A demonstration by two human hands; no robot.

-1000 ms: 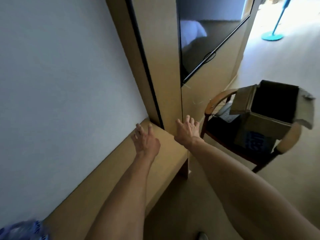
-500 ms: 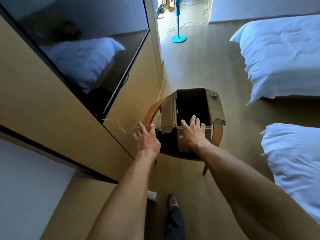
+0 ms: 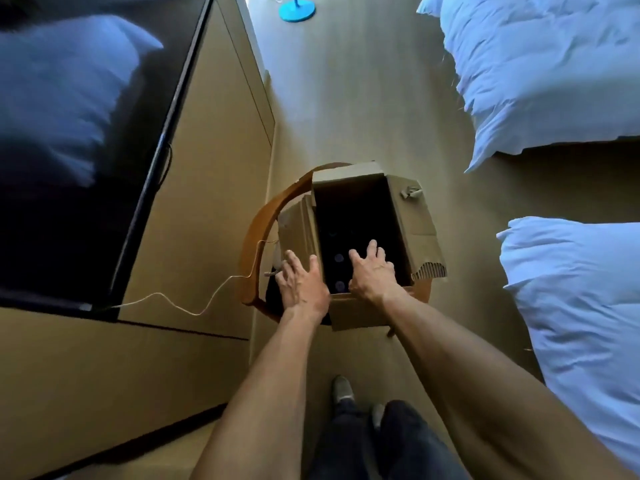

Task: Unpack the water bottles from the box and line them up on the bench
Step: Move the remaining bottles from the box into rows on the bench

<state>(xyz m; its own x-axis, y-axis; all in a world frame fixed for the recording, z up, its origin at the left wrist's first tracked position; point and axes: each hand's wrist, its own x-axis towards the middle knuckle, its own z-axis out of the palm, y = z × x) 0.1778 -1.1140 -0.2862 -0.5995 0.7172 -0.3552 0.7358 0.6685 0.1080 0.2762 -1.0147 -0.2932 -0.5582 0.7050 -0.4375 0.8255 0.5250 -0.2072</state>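
Note:
An open cardboard box (image 3: 412, 216) stands on a wooden chair (image 3: 258, 237) in the middle of the view. Its inside is dark; two blue bottle caps (image 3: 338, 258) show faintly near the front. My left hand (image 3: 301, 278) hovers with spread fingers over the box's left flap. My right hand (image 3: 372, 268) reaches, fingers spread, over the front rim into the opening. Neither hand holds anything. The bench is out of view.
A wall-mounted TV (image 3: 79, 147) and wooden panelling (image 3: 214, 174) fill the left. A thin cable (image 3: 180, 303) runs from the TV to the chair. Two beds with white duvets (image 3: 554, 71) lie on the right. A blue fan base (image 3: 297, 10) stands far back.
My view swung from the bench and wall to above the box. Both hands travelled from over the bench to the box, the right one now over its opening.

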